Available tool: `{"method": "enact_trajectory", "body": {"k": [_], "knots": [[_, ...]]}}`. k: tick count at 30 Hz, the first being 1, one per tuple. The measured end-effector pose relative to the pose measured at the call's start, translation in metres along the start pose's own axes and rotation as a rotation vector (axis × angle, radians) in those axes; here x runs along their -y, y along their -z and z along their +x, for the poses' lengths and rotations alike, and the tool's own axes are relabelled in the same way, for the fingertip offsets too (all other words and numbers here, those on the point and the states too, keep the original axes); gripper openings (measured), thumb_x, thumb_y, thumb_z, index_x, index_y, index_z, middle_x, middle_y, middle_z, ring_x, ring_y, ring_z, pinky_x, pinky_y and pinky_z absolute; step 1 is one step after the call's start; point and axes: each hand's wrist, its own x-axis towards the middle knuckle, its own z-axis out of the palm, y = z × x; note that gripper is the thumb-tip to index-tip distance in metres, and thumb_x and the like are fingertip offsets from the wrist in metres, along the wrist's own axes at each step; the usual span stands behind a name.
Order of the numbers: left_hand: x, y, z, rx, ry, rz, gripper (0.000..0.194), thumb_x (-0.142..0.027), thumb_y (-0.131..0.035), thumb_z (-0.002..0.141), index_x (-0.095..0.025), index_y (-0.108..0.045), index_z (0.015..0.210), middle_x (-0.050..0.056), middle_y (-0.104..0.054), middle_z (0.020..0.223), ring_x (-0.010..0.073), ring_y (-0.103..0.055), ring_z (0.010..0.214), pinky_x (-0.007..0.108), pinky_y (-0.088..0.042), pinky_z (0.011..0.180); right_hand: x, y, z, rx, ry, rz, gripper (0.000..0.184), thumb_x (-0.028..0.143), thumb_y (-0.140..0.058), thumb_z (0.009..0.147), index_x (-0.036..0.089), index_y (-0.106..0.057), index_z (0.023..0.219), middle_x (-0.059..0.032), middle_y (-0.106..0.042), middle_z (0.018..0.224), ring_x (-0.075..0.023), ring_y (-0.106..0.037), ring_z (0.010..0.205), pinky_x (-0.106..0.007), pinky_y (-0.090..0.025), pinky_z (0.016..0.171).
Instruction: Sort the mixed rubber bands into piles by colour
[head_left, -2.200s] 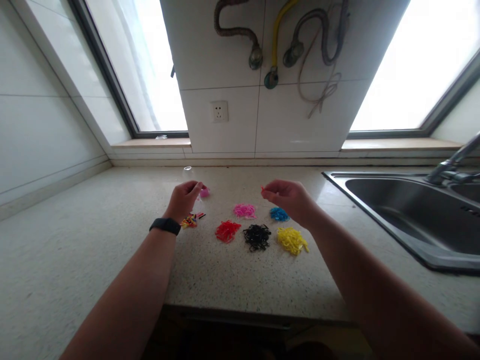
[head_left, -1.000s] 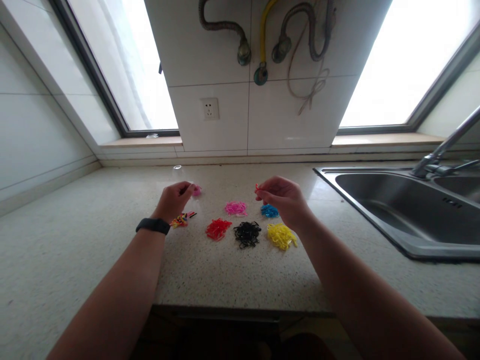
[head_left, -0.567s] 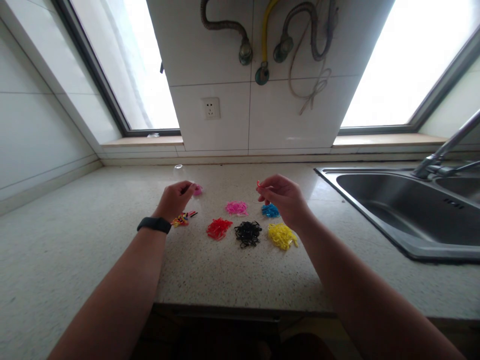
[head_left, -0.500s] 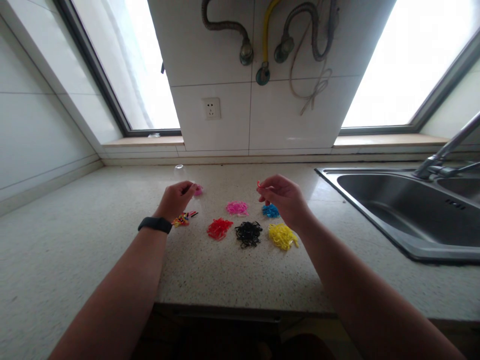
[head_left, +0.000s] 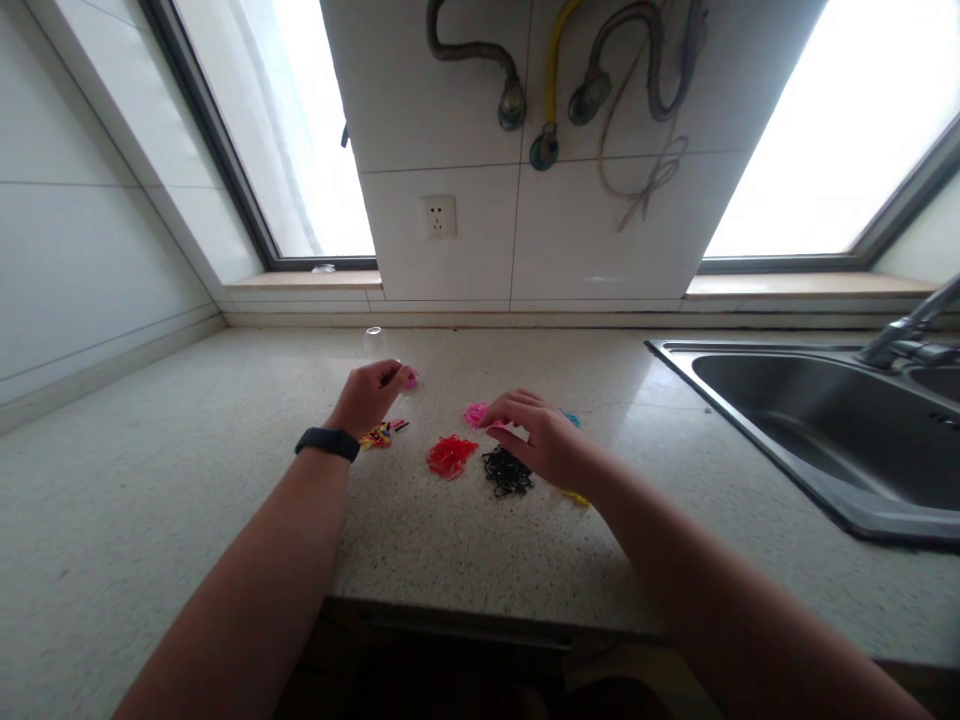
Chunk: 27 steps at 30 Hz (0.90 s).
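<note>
My left hand (head_left: pixel 367 393), with a dark wristband (head_left: pixel 328 443), is closed in a pinch. A small pink thing (head_left: pixel 411 378) shows at its fingertips; whether it is held or lies behind them is unclear. My right hand (head_left: pixel 540 435) reaches over the pink rubber bands (head_left: pixel 475 414), its thumb and fingers slightly apart at the pile. Below it lie black rubber bands (head_left: pixel 507 472), with red rubber bands (head_left: pixel 451 456) to their left. My right hand mostly hides the blue bands (head_left: pixel 572 418) and yellow bands (head_left: pixel 576 497). Mixed-colour pieces (head_left: pixel 381 433) lie beneath my left hand.
A clear cup (head_left: pixel 373 338) stands behind my left hand on the speckled countertop (head_left: pixel 420 540). To the right is a steel sink (head_left: pixel 780 400) with a faucet (head_left: pixel 904 335). A socket (head_left: pixel 439 216) and hoses (head_left: pixel 555 70) are on the tiled wall.
My right hand has moved left and down from above the blue bands to the pink pile. The red band in its fingers no longer shows. My left hand stays pinched; the view has shifted slightly.
</note>
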Motion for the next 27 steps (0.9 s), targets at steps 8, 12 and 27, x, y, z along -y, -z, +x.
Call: {"method": "enact_trajectory", "body": {"k": [8,12,27], "knots": [[0.001,0.000,0.001,0.025,-0.015,0.026,0.035,-0.042,-0.054,0.091,-0.016,-0.076,0.085,-0.001,-0.056,0.054,0.0109,-0.042,0.048,0.023,-0.029,0.048,0.010,-0.011,0.000,0.309,0.097,-0.224,0.024,0.021,-0.056,0.095,0.023,-0.067,0.116,-0.0073,-0.069,0.115,-0.0227,-0.056,0.114,-0.042,-0.036,0.107],[0.002,-0.001,0.001,0.033,-0.022,0.028,0.037,-0.043,-0.053,0.092,-0.015,-0.075,0.085,-0.002,-0.056,0.055,0.0104,-0.041,0.049,0.023,-0.029,0.048,0.011,-0.019,0.001,0.351,0.101,-0.274,0.027,0.015,-0.052,0.095,0.024,-0.068,0.116,-0.0063,-0.070,0.115,-0.0225,-0.056,0.114,-0.043,-0.034,0.107],[0.003,-0.002,0.001,0.056,-0.048,0.070,0.037,-0.041,-0.051,0.093,-0.014,-0.076,0.088,0.001,-0.064,0.065,0.0108,-0.049,0.058,0.022,-0.034,0.054,0.008,-0.021,0.002,0.294,0.112,-0.432,0.025,0.021,-0.049,0.100,0.023,-0.069,0.115,-0.0065,-0.069,0.113,-0.0231,-0.057,0.108,-0.039,-0.039,0.098]]}}
